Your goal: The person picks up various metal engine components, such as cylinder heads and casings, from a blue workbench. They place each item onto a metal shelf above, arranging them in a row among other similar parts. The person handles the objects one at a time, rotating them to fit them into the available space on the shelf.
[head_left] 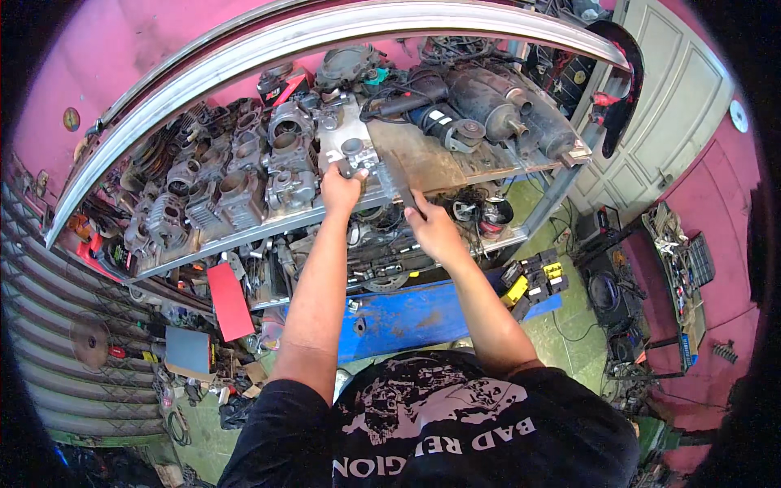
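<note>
My left hand (340,189) is at the shelf's front edge, its thumb and fingers closed on a small grey metal engine part (355,150) with a round opening. The part rests on a pale sheet (348,122) on the shelf. Just to the right, my right hand (433,231) is closed around a long, flat, dark tool (402,180). That tool points away from me over the shelf edge, beside the grey part; its exact kind is unclear.
Several engine cylinders (242,195) crowd the shelf's left side. Exhaust mufflers (486,99) lie at the right, and a metal rail (342,26) arches above. Below are a blue board (399,319), a red panel (230,301) and black-and-yellow boxes (534,285).
</note>
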Available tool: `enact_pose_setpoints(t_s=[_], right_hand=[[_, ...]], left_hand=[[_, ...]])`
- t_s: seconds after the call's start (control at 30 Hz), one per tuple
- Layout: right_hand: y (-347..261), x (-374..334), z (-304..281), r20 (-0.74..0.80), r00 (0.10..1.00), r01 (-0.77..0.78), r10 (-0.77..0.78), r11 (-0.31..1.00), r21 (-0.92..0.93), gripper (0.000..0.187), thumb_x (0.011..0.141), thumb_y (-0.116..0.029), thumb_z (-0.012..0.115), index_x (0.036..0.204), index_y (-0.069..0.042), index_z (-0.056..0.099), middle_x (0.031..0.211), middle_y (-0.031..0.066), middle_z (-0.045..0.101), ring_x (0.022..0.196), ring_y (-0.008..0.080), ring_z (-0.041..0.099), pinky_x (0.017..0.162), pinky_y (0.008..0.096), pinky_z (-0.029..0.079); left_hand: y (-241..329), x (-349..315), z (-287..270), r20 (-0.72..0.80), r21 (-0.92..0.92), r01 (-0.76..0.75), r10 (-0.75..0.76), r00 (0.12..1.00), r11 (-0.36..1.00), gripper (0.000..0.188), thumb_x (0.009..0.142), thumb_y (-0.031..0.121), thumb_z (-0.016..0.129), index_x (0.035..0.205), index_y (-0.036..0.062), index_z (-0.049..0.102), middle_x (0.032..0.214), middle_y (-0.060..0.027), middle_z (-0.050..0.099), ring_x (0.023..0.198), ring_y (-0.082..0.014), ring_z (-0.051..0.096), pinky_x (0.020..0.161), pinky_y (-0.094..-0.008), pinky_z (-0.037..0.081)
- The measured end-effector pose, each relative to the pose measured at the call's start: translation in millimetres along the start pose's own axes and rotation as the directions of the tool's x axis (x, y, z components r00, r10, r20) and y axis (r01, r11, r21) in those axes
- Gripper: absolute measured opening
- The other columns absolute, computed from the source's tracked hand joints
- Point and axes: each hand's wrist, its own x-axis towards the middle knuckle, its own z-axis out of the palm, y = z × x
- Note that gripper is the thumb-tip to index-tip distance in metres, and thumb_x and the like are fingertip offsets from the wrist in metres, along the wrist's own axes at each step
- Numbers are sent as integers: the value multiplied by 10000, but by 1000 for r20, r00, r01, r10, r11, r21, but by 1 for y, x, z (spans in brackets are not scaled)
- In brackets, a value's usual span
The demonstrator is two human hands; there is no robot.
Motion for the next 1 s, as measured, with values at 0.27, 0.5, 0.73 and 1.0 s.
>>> enact_pose_setpoints(t_s=[0.27,0.5,0.73,1.0], right_hand=[[17,55,10,-104,989,117,-108,990,82,545,1031,-317,585,1466,5,526,1353,310,624,1316,410,585,1110,403,429],[15,0,-52,96,995,9,-28,982,190,511,1049,-239,595,1491,1,508,1237,175,682,1144,224,624,1029,327,451],[3,68,5,-218,954,248,-205,949,193,486,1054,-251,581,1475,-16,519,1023,226,740,913,239,657,908,372,506],[20,2,17,-93,989,129,-114,976,176,492,1057,-269,549,1502,-66,499,1192,277,713,1124,332,706,955,377,502]], left_hand=[[4,6,10,41,-61,-8,11,999,998,488,762,283,897,1126,28,697,1067,-193,765,1022,-378,727,906,-466,546],[-5,7,1,32,-40,3,-1,999,999,493,764,289,899,1126,25,694,1051,-193,768,1013,-372,730,901,-461,544],[-1,9,14,43,-69,-13,16,999,998,479,754,254,903,1132,31,710,1062,-197,768,1021,-371,732,898,-459,547],[-32,19,9,185,-173,107,-75,980,979,331,762,226,903,935,-16,756,878,-199,770,849,-332,749,763,-446,549]])
